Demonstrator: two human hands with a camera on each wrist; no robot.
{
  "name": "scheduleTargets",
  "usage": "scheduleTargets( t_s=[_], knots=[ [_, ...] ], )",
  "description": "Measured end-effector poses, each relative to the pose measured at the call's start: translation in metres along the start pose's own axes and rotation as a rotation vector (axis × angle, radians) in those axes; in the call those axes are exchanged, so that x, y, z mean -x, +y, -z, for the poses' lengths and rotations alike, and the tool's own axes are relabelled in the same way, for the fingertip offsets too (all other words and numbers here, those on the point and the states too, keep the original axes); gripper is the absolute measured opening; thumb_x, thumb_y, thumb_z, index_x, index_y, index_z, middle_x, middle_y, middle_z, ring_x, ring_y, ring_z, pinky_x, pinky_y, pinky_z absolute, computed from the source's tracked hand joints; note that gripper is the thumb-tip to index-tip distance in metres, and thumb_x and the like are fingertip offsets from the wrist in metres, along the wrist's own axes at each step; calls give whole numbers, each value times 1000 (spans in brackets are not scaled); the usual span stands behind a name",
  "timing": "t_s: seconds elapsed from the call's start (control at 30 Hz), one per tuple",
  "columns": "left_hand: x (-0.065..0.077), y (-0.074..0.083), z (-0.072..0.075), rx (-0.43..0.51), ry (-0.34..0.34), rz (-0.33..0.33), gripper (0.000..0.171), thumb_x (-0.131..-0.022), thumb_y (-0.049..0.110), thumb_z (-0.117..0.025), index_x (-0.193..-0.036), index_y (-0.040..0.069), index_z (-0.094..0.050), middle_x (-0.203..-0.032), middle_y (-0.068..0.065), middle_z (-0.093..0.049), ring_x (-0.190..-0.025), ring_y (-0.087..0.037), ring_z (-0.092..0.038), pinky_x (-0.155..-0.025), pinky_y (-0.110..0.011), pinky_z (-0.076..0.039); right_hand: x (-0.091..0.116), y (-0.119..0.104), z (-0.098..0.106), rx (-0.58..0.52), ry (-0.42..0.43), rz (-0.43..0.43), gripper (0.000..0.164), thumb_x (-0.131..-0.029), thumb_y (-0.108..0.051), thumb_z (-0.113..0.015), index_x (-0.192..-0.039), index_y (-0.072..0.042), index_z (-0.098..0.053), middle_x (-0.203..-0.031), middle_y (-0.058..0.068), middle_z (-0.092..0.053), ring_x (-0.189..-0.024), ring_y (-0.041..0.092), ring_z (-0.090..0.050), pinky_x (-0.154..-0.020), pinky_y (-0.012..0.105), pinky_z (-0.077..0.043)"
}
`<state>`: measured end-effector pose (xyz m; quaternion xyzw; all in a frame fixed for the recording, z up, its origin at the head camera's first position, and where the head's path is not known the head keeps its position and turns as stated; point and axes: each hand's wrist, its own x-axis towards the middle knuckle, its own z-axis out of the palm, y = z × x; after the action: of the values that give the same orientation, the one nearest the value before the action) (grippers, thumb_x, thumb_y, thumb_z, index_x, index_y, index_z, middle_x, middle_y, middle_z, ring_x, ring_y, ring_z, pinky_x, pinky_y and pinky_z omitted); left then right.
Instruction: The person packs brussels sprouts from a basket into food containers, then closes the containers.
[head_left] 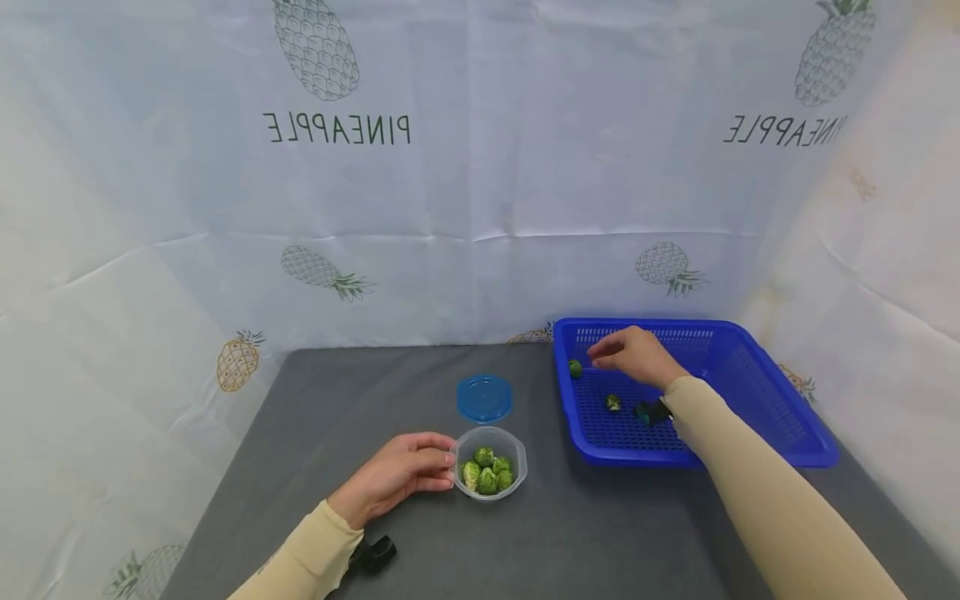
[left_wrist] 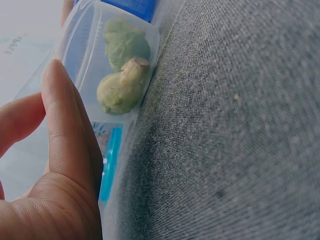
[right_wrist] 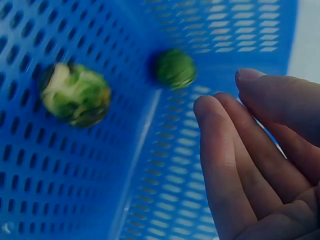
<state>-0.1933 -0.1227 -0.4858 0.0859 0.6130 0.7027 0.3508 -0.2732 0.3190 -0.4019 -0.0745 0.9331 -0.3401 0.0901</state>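
Note:
My left hand [head_left: 401, 471] holds the left rim of a small clear plastic container [head_left: 517, 446], thumb and fingertips right at its edge. Several green Brussels sprouts [head_left: 486, 481] lie inside the container; two show through its wall in the left wrist view. My right hand [head_left: 637, 357] hovers over a blue plastic basket [head_left: 757, 417] with thumb and fingers apart and nothing between them. Near its fingertips, a Brussels sprout [right_wrist: 175, 69] sits by the basket's wall. Another, paler-cut sprout [right_wrist: 75, 95] lies on the perforated basket floor.
A round blue lid [head_left: 484, 398] lies on the grey table [head_left: 337, 400] just behind the container. The basket takes up the table's right rear. White pineapple-printed sheeting [head_left: 480, 183] hangs behind the table and on both sides.

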Motion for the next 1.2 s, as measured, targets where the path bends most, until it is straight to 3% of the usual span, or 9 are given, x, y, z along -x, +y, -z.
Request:
scheduleTargets(
  t_s=[0.2,0.5,1.2],
  knots=[
    [0,0,0,8,-9,5,49,-105,17,-71,-145,-8,-57,-105,-6,-76,-96,-13,-78,-90,-30,-68,-17,10,-4,-25,-26,-3,34,-103,-20,-74,-134,-5,-76,-133,16,-77,-122,36,-74,-106,55,-61],
    [1,1,1,8,-13,-1,49,-105,17,-71,-145,-7,-57,-106,-6,-76,-97,-13,-78,-91,-30,-67,-36,7,-13,-11,-36,-46,32,-99,-17,-78,-129,-5,-79,-129,17,-78,-113,31,-77,-100,50,-64],
    [2,2,0,19,-16,-6,49,-105,16,-71,-145,-9,-56,-106,-6,-76,-96,-12,-78,-90,-28,-67,-44,12,-21,-6,-65,-78,33,-97,-18,-81,-127,-3,-79,-124,19,-79,-106,30,-79,-97,51,-65]
  ],
)
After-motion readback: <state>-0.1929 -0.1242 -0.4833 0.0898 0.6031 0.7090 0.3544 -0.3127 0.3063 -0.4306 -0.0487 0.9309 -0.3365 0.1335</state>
